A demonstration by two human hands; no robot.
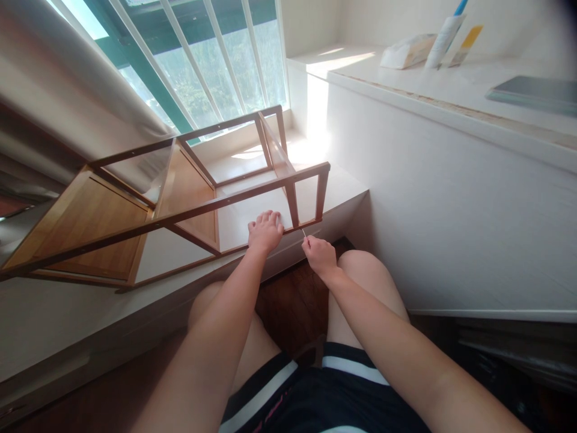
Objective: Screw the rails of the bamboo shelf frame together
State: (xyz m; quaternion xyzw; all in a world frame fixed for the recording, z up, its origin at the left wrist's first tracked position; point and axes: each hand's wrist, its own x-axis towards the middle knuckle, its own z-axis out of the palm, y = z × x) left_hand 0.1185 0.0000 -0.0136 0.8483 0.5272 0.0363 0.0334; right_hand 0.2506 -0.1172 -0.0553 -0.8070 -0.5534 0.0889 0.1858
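A brown wooden shelf rack (193, 207) lies on its side on the white window ledge, its panels standing upright between the long frame rails. My left hand (265, 230) is closed over the near lower rail of the rack, fingers bent to the inner side. Just to its right, my right hand (319, 252) is pinched on a thin pale rod (304, 233), which looks like a hex key. The rod's tip meets the near rail close to the end panel. Whatever the tip sits in is too small to make out.
A barred window (202, 60) is behind the rack, with a curtain (81, 90) at the left. On the white counter (360, 72) at the right are a tissue pack (408, 50), a white tube (444, 42) and a flat grey object (534, 94). My knees are below the ledge.
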